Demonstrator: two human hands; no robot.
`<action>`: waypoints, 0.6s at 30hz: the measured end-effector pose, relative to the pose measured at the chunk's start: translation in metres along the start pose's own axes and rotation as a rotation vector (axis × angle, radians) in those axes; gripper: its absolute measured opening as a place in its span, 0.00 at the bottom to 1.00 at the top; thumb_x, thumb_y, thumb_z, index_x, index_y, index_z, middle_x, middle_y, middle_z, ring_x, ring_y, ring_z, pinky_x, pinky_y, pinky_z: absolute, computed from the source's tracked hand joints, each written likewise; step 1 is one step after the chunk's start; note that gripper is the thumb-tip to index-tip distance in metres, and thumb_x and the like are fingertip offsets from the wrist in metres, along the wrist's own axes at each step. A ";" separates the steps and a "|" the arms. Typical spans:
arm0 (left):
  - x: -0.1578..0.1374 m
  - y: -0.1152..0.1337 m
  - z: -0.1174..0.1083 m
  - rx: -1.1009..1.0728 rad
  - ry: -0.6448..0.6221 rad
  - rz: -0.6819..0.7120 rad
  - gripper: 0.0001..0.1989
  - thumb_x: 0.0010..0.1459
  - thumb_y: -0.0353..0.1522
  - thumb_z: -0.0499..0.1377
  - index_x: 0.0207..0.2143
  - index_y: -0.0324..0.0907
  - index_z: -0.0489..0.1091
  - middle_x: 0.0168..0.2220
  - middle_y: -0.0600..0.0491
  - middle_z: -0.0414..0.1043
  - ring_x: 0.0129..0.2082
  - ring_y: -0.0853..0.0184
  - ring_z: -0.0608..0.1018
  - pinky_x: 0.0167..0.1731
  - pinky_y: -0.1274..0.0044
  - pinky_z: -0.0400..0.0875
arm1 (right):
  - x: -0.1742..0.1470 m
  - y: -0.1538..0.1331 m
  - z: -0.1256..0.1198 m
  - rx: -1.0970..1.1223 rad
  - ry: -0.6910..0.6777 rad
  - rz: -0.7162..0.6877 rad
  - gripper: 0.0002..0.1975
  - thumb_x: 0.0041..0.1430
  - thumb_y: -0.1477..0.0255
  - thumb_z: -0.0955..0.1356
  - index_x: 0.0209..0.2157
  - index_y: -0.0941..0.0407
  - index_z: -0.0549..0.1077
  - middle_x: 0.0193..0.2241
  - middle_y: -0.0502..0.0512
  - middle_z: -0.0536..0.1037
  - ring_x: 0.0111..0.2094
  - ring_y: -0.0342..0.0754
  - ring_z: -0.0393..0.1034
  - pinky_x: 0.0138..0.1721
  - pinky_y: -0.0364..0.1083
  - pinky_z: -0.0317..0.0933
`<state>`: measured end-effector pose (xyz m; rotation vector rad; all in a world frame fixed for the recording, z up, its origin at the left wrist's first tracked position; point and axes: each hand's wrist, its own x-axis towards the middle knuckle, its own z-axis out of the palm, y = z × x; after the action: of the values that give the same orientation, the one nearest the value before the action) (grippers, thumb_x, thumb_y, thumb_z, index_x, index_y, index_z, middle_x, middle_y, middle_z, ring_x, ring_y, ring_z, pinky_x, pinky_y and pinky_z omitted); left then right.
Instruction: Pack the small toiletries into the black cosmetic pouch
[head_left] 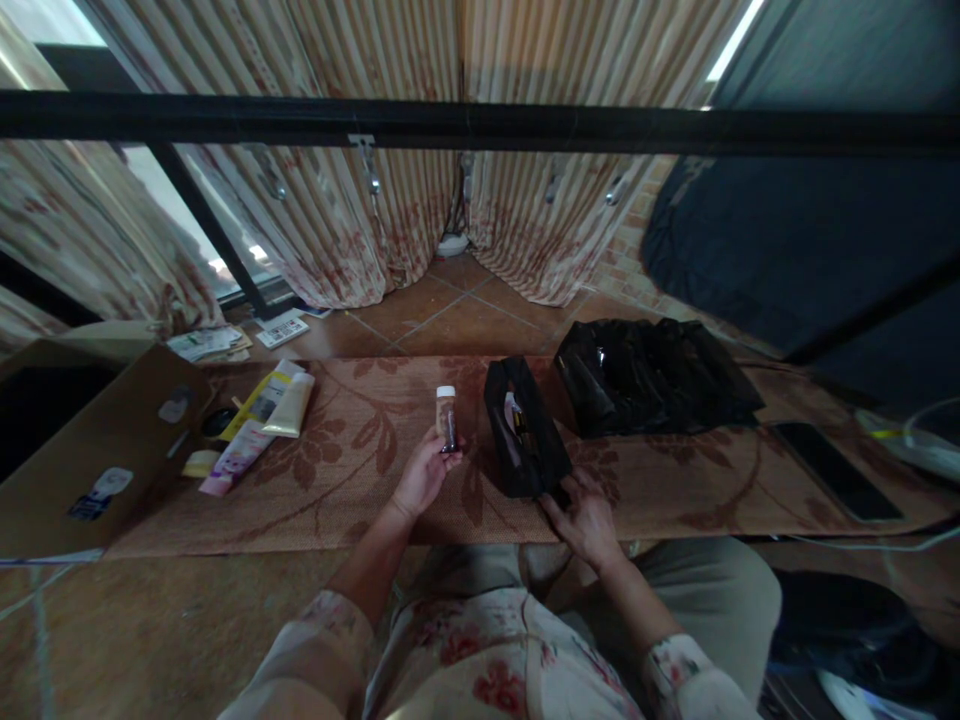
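Note:
A small clear bottle with a white cap [446, 410] stands upright in my left hand [424, 475], whose fingers are closed round its dark lower part. To the right lies an open black pouch [531, 455] on the patterned cloth. Some items show inside the pouch, one pale and one dark with gold, too small to name. My right hand [589, 515] has its thumb and fingers on the near end of the pouch, gripping its corner. Several black pouches [652, 375] sit in a row behind and to the right.
On the left are a pink-and-white tube [238, 455], a cream tube [291, 405], a yellow packet [259, 400] and a small yellow-lidded jar [201, 464], beside a cardboard box [142, 450]. A phone [836, 470] lies at the right. A dark bar [480, 125] crosses before the curtains.

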<state>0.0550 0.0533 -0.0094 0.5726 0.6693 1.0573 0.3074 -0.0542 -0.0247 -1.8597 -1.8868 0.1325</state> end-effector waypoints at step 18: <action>-0.003 0.017 0.000 -0.297 0.035 -0.109 0.15 0.52 0.36 0.54 0.35 0.35 0.74 0.31 0.44 0.76 0.29 0.64 0.76 0.27 0.75 0.69 | 0.000 -0.003 -0.002 0.020 -0.004 0.008 0.12 0.60 0.61 0.64 0.34 0.55 0.73 0.35 0.58 0.73 0.37 0.53 0.68 0.39 0.49 0.62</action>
<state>0.0442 0.0572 0.0031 0.2580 0.5542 1.0426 0.3057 -0.0547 -0.0214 -1.8548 -1.8747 0.1573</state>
